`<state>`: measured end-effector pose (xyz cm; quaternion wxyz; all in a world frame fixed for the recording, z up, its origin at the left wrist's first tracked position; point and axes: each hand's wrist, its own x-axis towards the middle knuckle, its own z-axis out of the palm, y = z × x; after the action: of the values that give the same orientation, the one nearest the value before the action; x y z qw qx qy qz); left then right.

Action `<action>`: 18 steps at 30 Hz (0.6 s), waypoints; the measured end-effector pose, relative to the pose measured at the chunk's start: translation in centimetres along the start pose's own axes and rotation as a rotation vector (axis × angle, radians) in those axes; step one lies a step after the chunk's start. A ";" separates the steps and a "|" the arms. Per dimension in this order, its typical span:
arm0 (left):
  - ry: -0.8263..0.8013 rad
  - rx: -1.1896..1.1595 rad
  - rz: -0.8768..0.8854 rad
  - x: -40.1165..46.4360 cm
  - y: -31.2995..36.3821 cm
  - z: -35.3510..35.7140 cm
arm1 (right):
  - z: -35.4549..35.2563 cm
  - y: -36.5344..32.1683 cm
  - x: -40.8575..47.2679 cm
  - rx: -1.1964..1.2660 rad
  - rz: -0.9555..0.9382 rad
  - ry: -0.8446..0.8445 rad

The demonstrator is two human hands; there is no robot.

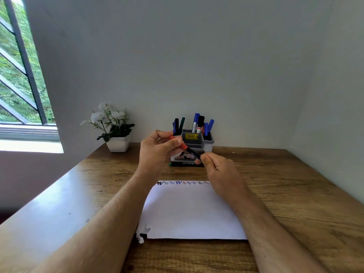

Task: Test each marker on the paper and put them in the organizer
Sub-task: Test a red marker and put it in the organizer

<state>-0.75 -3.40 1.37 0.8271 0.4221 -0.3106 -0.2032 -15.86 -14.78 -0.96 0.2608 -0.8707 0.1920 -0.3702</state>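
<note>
Up and left of where the grip is, we see a white square pot [118, 144] of white flowers [107, 115] standing on the wooden table [285, 194], close to the pale wall [197, 56]. Farther left of the grip we see a window [17, 75] with dark slanted bars, green foliage showing beyond it.

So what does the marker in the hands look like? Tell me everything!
The marker has a red cap and a dark barrel with small print that is too blurry to read. It slants down to the right, held in the air in front of the organizer. The left hand grips the cap end, and the right hand pinches the barrel end.
</note>
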 end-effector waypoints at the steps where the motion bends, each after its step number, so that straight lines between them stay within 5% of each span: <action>1: 0.016 0.010 0.037 0.0 0.1 0.1 | 0.2 0.0 0.0 -0.032 0.016 -0.012; 11: 0.127 0.177 0.354 2.3 2.7 2.7 | 1.3 0.8 0.6 -0.195 0.185 -0.114; 18: 0.135 0.134 0.369 6.2 4.2 7.4 | 1.6 0.6 0.7 -0.212 0.239 -0.122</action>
<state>-1.02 -8.97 10.34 0.8393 0.4248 -0.3393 0.0014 -14.30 -15.11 -1.87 0.2206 -0.8852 0.3159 -0.2605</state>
